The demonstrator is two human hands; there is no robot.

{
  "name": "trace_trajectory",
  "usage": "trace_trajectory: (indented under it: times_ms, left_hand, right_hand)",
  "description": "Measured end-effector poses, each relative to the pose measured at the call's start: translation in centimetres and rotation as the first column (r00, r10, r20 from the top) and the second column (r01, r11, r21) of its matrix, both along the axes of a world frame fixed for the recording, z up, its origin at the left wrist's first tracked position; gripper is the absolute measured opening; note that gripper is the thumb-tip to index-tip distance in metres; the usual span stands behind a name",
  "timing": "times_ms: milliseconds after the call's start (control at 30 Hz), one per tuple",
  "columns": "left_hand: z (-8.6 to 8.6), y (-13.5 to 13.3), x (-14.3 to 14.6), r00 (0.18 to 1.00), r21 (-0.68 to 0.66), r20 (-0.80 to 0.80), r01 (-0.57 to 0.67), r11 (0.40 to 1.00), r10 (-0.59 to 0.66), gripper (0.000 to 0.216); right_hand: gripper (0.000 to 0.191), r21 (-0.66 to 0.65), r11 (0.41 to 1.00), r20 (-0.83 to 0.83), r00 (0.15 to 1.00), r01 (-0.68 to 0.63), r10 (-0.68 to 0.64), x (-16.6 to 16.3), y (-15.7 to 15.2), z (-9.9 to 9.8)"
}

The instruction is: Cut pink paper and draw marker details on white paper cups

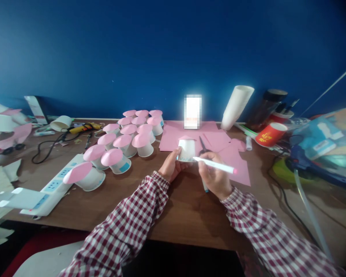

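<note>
1. Extending both checked sleeves (115, 227) forward over the brown table (178, 227).
2. Grasping a white paper cup (187, 148), inverted and topped with a pink cone (187, 137), in the left hand (170, 166); positioning it between both hands, in front of the pink paper (169, 134).
3. Pinching a white marker (217, 166) in the right hand (215, 177), aiming the tip at the cup's lower right side; not managing to tell contact from a slight gap.
4. Seeing blue-green marks (186, 159) along the cup's lower edge; reading the step as drawing on that band.
5. Judging best practice: bracing the cup without denting its wall, turning it in small steps rather than twisting the marker, pressing lightly for even strokes.
6. Guarding against smears: placing the left hand clear of possibly wet ink.
7. Noting pink-topped cups (122, 141) in rows at left, apart from both hands; noting dark scissors (202, 143) on the paper, just beyond the right hand.
</note>
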State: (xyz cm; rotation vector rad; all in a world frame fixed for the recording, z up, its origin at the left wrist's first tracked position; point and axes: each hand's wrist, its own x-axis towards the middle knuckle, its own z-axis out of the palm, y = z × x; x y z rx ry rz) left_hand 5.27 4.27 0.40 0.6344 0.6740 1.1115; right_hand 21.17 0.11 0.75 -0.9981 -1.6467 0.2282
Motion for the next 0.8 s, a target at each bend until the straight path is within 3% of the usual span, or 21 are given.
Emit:
trace_trajectory:
  times_ms: [467, 800]
  left_hand:
    - [0.05, -0.02, 0.03, 1.0, -0.008, 0.023, 0.003, 1.0, -0.003, 0.033]
    - [-0.05, -0.12, -0.05, 1.0, 0.051, 0.006, 0.03, 0.998, -0.03, 0.044]
  right_hand:
    - [0.009, -0.082, 0.996, -0.061, 0.998, -0.024, 0.019, 0.22, 0.06, -0.24]
    - [0.009, -0.04, 0.999, -0.028, 0.999, -0.021, 0.02, 0.08, 0.06, -0.09]
